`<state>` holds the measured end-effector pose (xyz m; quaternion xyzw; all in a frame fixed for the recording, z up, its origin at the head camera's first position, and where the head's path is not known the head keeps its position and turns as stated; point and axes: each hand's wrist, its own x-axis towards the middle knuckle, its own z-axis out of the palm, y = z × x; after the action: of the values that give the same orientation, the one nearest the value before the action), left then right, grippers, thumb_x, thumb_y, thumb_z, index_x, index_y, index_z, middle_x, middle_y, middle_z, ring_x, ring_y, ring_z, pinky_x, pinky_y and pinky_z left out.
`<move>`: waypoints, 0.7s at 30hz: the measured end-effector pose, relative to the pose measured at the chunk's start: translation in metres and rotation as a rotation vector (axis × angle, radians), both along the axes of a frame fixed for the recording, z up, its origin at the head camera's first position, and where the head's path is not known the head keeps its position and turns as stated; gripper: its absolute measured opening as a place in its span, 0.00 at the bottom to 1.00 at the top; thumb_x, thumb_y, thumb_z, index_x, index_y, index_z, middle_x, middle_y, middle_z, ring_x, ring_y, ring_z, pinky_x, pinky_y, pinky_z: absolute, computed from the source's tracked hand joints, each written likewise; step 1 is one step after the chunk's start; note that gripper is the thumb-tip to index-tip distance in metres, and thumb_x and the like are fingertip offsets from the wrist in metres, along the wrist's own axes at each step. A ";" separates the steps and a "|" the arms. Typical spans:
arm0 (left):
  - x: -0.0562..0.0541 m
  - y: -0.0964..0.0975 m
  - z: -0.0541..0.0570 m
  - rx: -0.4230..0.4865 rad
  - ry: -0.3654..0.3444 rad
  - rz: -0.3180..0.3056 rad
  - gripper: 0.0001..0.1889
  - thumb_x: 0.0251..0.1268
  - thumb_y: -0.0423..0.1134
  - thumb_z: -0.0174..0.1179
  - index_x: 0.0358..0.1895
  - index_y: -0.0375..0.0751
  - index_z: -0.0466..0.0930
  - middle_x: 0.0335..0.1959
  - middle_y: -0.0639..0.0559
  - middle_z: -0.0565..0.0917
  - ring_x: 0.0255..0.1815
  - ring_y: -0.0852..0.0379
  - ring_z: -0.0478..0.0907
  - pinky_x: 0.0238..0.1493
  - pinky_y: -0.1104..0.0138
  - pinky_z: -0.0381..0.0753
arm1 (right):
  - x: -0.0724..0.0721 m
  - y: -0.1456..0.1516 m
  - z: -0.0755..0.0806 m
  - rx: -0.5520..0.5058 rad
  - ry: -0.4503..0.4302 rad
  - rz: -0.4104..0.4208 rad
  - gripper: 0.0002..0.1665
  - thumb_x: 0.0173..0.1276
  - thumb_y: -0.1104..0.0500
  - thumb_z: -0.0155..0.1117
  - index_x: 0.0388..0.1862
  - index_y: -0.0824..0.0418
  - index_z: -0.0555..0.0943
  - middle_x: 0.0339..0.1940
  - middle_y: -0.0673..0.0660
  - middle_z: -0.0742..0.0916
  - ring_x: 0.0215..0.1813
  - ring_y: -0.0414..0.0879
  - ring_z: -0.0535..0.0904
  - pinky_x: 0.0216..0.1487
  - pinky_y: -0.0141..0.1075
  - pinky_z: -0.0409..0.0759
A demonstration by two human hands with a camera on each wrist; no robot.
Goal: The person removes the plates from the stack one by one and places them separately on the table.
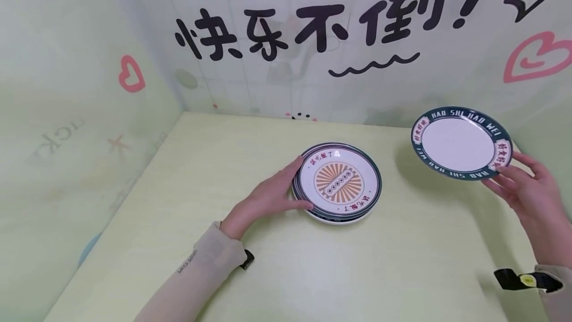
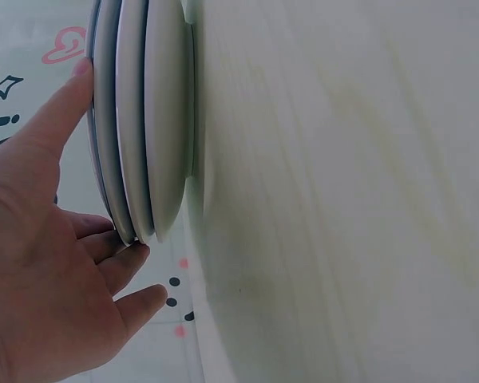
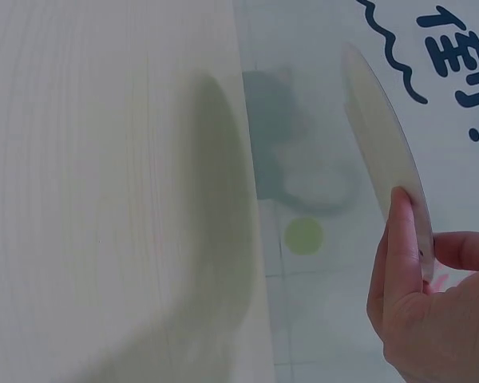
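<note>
A stack of several plates (image 1: 341, 188) sits on the table; the top one is white with an orange sunburst, red characters and a dark rim. My left hand (image 1: 272, 194) holds the stack's left side, thumb and fingers spread along the rims. From the side, the left wrist view shows the stacked plates (image 2: 133, 120) with the left hand (image 2: 56, 239) against their edges. To the right, my right hand (image 1: 532, 188) pinches the edge of a single plate (image 1: 459, 143), white with a green lettered rim. This plate is tilted and raised above the table, its pale underside visible in the right wrist view.
The pale yellow-green table (image 1: 268, 272) meets a printed backdrop (image 1: 290, 88) at its far edge. Another backdrop panel (image 1: 67, 163) runs along the left side. The raised plate and right arm cast a shadow on the table.
</note>
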<state>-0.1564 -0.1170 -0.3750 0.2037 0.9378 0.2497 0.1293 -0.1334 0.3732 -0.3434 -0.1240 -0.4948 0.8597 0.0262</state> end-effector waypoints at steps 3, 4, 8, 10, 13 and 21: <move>-0.001 0.000 0.000 -0.003 0.001 -0.002 0.63 0.53 0.65 0.69 0.82 0.47 0.36 0.83 0.51 0.46 0.83 0.51 0.48 0.81 0.56 0.58 | -0.001 0.003 -0.001 0.045 -0.032 -0.026 0.26 0.71 0.72 0.58 0.58 0.46 0.68 0.37 0.49 0.85 0.33 0.47 0.90 0.30 0.39 0.89; -0.001 0.000 -0.001 -0.003 0.003 -0.002 0.63 0.53 0.65 0.69 0.82 0.46 0.36 0.83 0.51 0.46 0.83 0.51 0.48 0.81 0.56 0.58 | -0.001 0.004 -0.001 0.059 -0.042 -0.035 0.27 0.70 0.72 0.59 0.59 0.46 0.67 0.37 0.48 0.85 0.33 0.46 0.89 0.30 0.39 0.89; -0.001 0.000 -0.001 -0.009 0.000 -0.005 0.63 0.52 0.66 0.69 0.82 0.47 0.36 0.83 0.51 0.46 0.83 0.52 0.48 0.81 0.57 0.58 | -0.001 0.008 -0.004 0.064 -0.065 -0.064 0.28 0.70 0.71 0.60 0.59 0.45 0.67 0.37 0.47 0.85 0.32 0.46 0.89 0.30 0.39 0.89; -0.001 0.000 -0.002 -0.008 -0.001 -0.008 0.63 0.53 0.66 0.69 0.82 0.46 0.36 0.83 0.51 0.46 0.83 0.51 0.48 0.81 0.56 0.58 | -0.002 0.010 -0.005 0.048 -0.068 -0.078 0.29 0.70 0.72 0.59 0.60 0.45 0.67 0.38 0.47 0.84 0.32 0.46 0.89 0.30 0.39 0.89; -0.001 0.000 -0.002 -0.010 0.000 -0.006 0.63 0.53 0.65 0.69 0.82 0.46 0.35 0.83 0.51 0.46 0.83 0.51 0.48 0.81 0.56 0.58 | -0.004 0.012 -0.006 0.036 -0.082 -0.101 0.29 0.70 0.72 0.60 0.60 0.45 0.67 0.39 0.47 0.83 0.32 0.46 0.89 0.29 0.39 0.89; -0.002 0.000 0.000 -0.004 -0.008 -0.004 0.63 0.53 0.65 0.69 0.82 0.48 0.35 0.84 0.52 0.45 0.83 0.51 0.48 0.81 0.57 0.58 | -0.008 0.018 -0.006 -0.007 -0.112 -0.141 0.29 0.69 0.73 0.60 0.58 0.44 0.68 0.39 0.46 0.83 0.31 0.47 0.89 0.30 0.40 0.89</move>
<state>-0.1584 -0.1166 -0.3754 0.2042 0.9374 0.2482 0.1339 -0.1418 0.3907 -0.3496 -0.2063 -0.4827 0.8491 0.0585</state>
